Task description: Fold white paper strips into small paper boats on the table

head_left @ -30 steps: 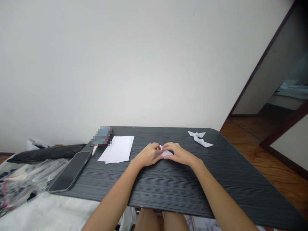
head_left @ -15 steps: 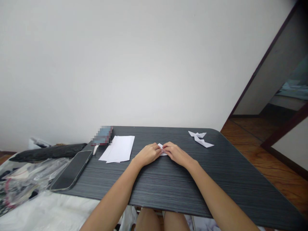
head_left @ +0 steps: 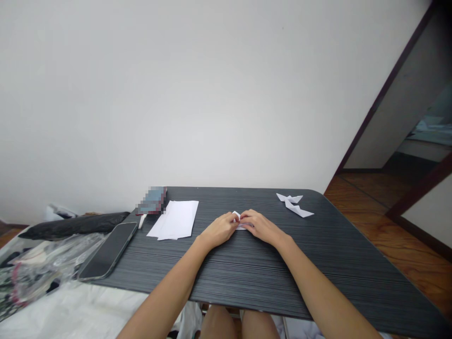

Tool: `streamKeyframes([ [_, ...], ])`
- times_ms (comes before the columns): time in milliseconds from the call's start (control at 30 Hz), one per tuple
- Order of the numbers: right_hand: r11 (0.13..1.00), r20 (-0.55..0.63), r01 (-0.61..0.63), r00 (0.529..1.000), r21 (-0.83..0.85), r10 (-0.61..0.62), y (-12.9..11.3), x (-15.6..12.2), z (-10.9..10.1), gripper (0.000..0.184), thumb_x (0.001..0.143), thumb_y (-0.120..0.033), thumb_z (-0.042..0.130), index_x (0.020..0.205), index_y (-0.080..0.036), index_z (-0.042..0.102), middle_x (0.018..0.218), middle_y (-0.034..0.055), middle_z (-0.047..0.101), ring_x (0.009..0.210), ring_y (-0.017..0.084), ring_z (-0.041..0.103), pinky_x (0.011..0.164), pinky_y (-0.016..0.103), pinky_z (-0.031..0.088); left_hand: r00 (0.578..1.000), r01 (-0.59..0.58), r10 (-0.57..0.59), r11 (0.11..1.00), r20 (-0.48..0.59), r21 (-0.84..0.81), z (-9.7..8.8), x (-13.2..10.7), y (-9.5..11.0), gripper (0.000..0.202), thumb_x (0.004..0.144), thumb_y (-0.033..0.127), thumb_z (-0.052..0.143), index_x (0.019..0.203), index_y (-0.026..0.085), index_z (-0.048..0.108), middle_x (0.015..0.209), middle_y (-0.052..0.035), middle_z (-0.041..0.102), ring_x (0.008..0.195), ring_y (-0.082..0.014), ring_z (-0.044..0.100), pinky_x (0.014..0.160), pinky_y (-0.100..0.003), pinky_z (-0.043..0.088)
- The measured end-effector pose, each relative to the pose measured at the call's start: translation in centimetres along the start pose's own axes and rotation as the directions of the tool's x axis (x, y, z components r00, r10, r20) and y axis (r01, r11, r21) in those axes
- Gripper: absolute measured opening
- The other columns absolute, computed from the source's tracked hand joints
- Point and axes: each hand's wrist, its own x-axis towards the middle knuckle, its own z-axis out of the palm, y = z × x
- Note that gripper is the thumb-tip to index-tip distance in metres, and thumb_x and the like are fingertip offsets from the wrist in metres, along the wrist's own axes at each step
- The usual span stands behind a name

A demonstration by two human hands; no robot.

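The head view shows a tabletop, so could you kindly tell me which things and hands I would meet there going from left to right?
Smartphone, white paper sheets, left hand, folded paper, right hand, two paper boats.

- The folded white paper [head_left: 241, 227] is mostly covered by the left hand [head_left: 221, 229] and the right hand [head_left: 259, 224]; I can't make out its creases.
- Both forearms [head_left: 167, 294] run out past the bottom of my view.
- The thing [head_left: 152, 200] at the far left corner of the table [head_left: 247, 278] is blurred into blocks.
- The white strip [head_left: 142, 221] beside it is too small to name.
- The legs [head_left: 219, 324] are partly hidden beneath the tabletop.
- The plastic-wrapped bundle [head_left: 60, 256] is cut off at the left.
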Motion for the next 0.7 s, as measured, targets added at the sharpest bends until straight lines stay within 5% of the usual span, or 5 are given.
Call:
streamKeyframes([
  [500,0.982,-0.027,-0.114,0.992,0.147,0.120,0.3,0.0,-0.4,0.017,0.080,-0.017,0.043,0.078,-0.016,0.060,0.082,0.0055,0.060,0.079,0.015,0.053,0.075,0.026,0.039,0.974,0.209,-0.228,0.906,-0.007,-0.367,-0.7,-1.3,-2.3,0.018,0.080,0.023,0.043,0.073,0.015,0.057,0.082,-0.0040,0.053,0.076,-0.0127,0.049,0.072,-0.023,0.038],
  [700,0.965,-0.066,-0.208,0.973,0.157,0.221,1.8,0.0,0.3,0.013,0.077,-0.018,0.045,0.069,-0.015,0.054,0.076,0.0034,0.054,0.070,0.012,0.049,0.067,0.024,0.037,0.931,0.346,-0.364,0.889,-0.004,-0.300,0.0,-1.2,-2.9,0.019,0.079,0.024,0.043,0.068,0.014,0.054,0.075,-0.0035,0.052,0.074,-0.0144,0.045,0.071,-0.028,0.036],
])
